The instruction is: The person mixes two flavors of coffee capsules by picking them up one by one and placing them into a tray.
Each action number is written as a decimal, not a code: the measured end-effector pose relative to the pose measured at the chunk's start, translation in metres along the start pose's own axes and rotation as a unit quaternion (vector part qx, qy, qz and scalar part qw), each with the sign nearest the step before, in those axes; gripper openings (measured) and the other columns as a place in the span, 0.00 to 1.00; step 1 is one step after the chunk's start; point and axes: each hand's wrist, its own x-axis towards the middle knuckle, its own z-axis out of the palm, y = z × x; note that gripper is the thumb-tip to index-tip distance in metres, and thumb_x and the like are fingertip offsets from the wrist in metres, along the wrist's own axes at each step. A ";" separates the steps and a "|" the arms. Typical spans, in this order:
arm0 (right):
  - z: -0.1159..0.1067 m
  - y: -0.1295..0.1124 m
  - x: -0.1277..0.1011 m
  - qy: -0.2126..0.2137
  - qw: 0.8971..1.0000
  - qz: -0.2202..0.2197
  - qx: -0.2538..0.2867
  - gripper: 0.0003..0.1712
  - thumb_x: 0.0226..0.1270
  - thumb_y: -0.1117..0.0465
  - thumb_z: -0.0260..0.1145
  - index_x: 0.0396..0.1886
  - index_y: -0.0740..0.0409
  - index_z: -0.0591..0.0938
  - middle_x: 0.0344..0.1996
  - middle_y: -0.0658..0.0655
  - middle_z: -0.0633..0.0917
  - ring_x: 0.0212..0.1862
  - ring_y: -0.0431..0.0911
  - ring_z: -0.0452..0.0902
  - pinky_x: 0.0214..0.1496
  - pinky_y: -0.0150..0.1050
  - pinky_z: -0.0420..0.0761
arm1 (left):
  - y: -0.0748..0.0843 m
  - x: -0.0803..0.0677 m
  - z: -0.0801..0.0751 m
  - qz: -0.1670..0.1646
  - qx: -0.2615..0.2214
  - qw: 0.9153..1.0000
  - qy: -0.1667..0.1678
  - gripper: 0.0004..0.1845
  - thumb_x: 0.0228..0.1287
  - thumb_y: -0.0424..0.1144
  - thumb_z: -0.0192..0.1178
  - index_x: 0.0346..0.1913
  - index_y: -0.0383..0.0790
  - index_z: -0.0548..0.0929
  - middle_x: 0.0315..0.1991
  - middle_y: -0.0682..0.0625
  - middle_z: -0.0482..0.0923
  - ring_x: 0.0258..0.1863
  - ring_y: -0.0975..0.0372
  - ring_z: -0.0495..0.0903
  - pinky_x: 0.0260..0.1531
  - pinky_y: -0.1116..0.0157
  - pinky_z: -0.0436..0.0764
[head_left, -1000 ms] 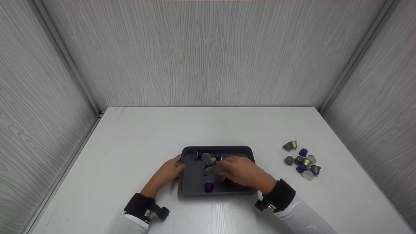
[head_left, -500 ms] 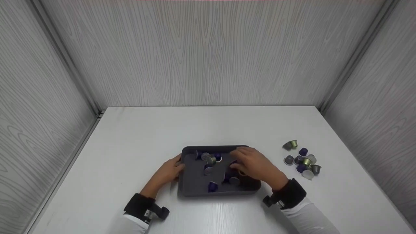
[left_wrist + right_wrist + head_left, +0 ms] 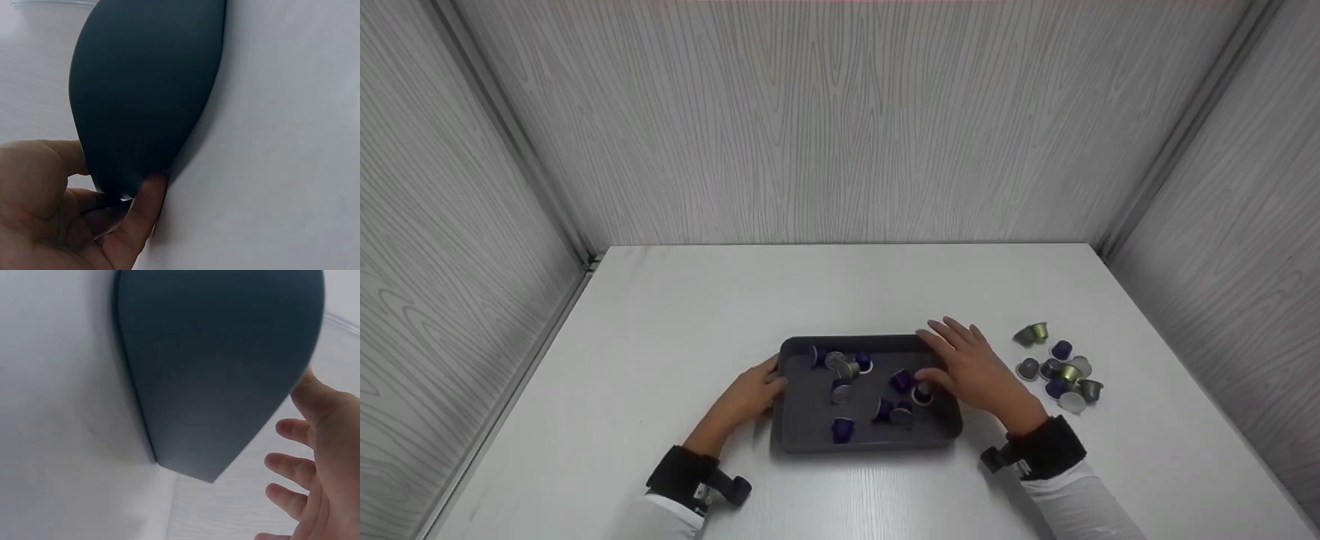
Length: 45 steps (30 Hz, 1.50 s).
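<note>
Dark grey plastic tray [image 3: 802, 435], steadied at its near-left corner by the gripping left hand [image 3: 750, 396], holds several purple and silver coffee capsules [image 3: 901, 380]. Empty, fingers spread, the right hand [image 3: 976, 369] hovers over the tray's right rim (apparently between loads). A fresh pick from the loose capsule pile [image 3: 1059, 369] just right of it looks due.

A dark tray [image 3: 219, 371] wall fills the view from 12 to 6 o'clock, standing on the white table [image 3: 56, 439]. At 4 o'clock the right hand [image 3: 323, 467] spreads its fingers [image 3: 287, 464], apart from the tray.
</note>
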 end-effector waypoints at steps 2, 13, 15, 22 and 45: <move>0.000 0.003 -0.001 -0.007 1.000 0.016 0.005 0.40 0.68 0.37 0.58 0.73 0.54 0.67 0.70 0.62 0.68 0.72 0.61 0.56 0.68 0.65 0.54 | 0.000 0.000 0.000 0.004 0.008 1.000 0.003 0.30 0.72 0.39 0.49 0.75 0.38 0.61 0.66 0.38 0.70 0.49 0.53 0.78 0.39 0.57 0.80; 0.000 0.028 -0.010 -0.015 0.998 0.066 0.000 0.41 0.68 0.38 0.58 0.75 0.53 0.65 0.72 0.64 0.64 0.73 0.63 0.51 0.66 0.70 0.50 | -0.001 0.001 0.000 -0.011 0.026 1.000 0.011 0.30 0.73 0.40 0.50 0.75 0.37 0.60 0.67 0.37 0.68 0.54 0.51 0.75 0.53 0.51 0.73; 0.000 0.033 -0.013 -0.010 0.997 0.077 -0.006 0.41 0.68 0.38 0.59 0.74 0.54 0.65 0.71 0.65 0.64 0.73 0.63 0.52 0.65 0.72 0.50 | 0.000 0.001 0.000 -0.011 0.027 1.000 0.013 0.30 0.73 0.40 0.50 0.75 0.38 0.60 0.67 0.38 0.68 0.56 0.51 0.74 0.55 0.50 0.73; -0.004 0.050 -0.019 -0.011 0.994 0.105 -0.034 0.42 0.69 0.38 0.58 0.75 0.53 0.63 0.72 0.66 0.63 0.72 0.65 0.51 0.63 0.74 0.50 | 0.001 0.003 -0.001 -0.012 0.028 0.999 0.013 0.30 0.73 0.40 0.51 0.75 0.40 0.61 0.68 0.38 0.67 0.57 0.51 0.74 0.55 0.51 0.73; -0.004 0.069 -0.030 -0.085 0.978 0.188 -0.019 0.44 0.72 0.33 0.47 0.78 0.53 0.55 0.75 0.67 0.54 0.74 0.68 0.39 0.64 0.74 0.40 | 0.000 0.002 -0.001 -0.016 0.031 0.999 0.016 0.31 0.72 0.42 0.51 0.75 0.38 0.61 0.61 0.41 0.75 0.38 0.57 0.78 0.44 0.54 0.76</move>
